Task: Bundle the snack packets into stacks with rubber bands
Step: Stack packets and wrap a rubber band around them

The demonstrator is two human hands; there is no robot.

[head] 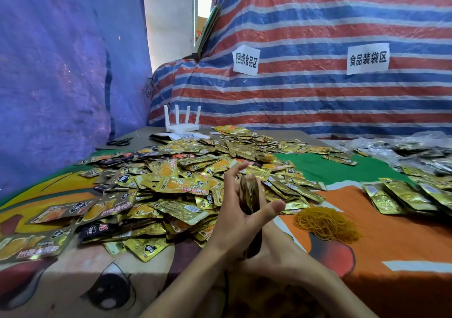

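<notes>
Left hand [232,216] and right hand [277,246] clasp packet stack [248,195], signs reading 捆绑食品区 [245,60], 食品装袋区 [367,58]

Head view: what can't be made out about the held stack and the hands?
Head view only:
- Held stack: packet count, seen edge-on and blurred.
- Whether it is banded: left hand covers its middle.
- Right hand: fingers and grip hidden behind the stack and left hand.
- Black packets: cut off by the right edge.

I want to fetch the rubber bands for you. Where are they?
Find the heap of gold snack packets. Just right of it, on the orange cloth, lies the rubber band pile. It is a tangle of thin yellow loops, not shiny.
</notes>
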